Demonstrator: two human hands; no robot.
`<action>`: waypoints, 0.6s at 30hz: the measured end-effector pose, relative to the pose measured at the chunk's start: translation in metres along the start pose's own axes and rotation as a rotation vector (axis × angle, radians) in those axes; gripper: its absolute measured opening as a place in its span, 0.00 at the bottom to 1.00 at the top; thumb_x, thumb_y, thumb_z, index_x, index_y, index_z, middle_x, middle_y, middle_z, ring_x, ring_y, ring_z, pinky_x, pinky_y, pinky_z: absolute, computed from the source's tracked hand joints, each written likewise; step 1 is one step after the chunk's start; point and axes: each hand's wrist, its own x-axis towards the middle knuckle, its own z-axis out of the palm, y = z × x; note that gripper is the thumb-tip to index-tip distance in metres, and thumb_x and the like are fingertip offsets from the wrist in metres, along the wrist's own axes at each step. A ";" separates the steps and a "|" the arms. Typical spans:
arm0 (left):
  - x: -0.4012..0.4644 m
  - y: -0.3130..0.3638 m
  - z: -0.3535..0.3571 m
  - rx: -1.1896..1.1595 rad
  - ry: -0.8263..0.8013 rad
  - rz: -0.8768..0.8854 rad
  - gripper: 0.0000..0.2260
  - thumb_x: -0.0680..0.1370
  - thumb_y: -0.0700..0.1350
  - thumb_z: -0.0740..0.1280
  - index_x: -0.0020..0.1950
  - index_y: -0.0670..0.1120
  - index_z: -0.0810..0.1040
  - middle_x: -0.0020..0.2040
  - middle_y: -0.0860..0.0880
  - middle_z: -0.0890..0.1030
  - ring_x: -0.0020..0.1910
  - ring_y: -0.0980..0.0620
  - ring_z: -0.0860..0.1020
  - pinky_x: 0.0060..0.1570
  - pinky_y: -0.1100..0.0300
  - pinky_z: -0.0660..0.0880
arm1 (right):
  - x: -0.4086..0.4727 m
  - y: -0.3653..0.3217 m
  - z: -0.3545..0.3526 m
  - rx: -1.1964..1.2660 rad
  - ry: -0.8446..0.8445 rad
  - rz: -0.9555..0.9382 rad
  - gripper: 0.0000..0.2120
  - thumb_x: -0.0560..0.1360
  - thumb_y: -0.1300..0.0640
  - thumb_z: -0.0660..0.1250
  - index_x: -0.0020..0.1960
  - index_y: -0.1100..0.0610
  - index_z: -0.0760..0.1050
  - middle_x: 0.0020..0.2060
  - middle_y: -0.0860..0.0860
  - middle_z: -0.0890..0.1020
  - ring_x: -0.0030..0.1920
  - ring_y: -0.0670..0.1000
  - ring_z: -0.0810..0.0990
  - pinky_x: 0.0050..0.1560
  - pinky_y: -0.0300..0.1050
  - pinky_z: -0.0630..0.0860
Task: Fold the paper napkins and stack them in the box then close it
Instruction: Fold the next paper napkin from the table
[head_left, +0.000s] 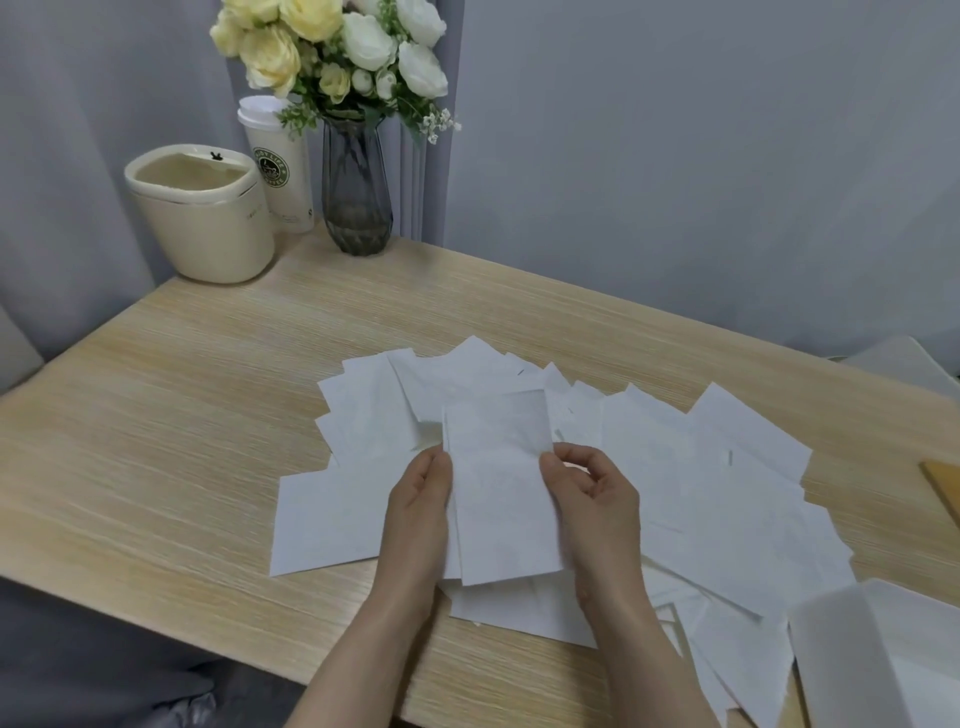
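wooden table (182, 415), scattered napkins (701, 493), vase (356, 192)

Both hands (418, 499) (592, 493) forward, fingers (563, 460) pinched

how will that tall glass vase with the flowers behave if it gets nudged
The vase looks apt to tip: it is tall and narrow, and the flowers spread wide above it, so it is probably top-heavy. Being glass, it would likely break if it fell. The paper cup beside it might get knocked too.
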 end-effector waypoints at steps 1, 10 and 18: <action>-0.001 0.000 0.001 -0.008 0.004 -0.004 0.13 0.84 0.46 0.58 0.50 0.51 0.82 0.48 0.55 0.86 0.48 0.59 0.83 0.48 0.59 0.75 | -0.001 0.001 0.002 -0.009 -0.002 -0.001 0.03 0.75 0.57 0.69 0.43 0.53 0.79 0.27 0.48 0.81 0.32 0.44 0.79 0.38 0.42 0.74; -0.002 0.001 0.006 -0.035 -0.001 0.020 0.12 0.84 0.45 0.59 0.49 0.48 0.82 0.47 0.50 0.86 0.48 0.53 0.83 0.49 0.56 0.78 | -0.007 0.008 0.008 -0.013 0.080 0.006 0.02 0.76 0.56 0.68 0.45 0.53 0.77 0.34 0.52 0.84 0.36 0.47 0.82 0.37 0.40 0.75; -0.001 -0.002 0.009 -0.015 -0.022 0.007 0.09 0.82 0.41 0.61 0.52 0.49 0.80 0.44 0.50 0.86 0.40 0.55 0.84 0.35 0.64 0.78 | -0.007 0.009 0.008 0.003 0.107 0.006 0.01 0.76 0.57 0.68 0.45 0.54 0.77 0.33 0.52 0.84 0.35 0.47 0.81 0.39 0.44 0.77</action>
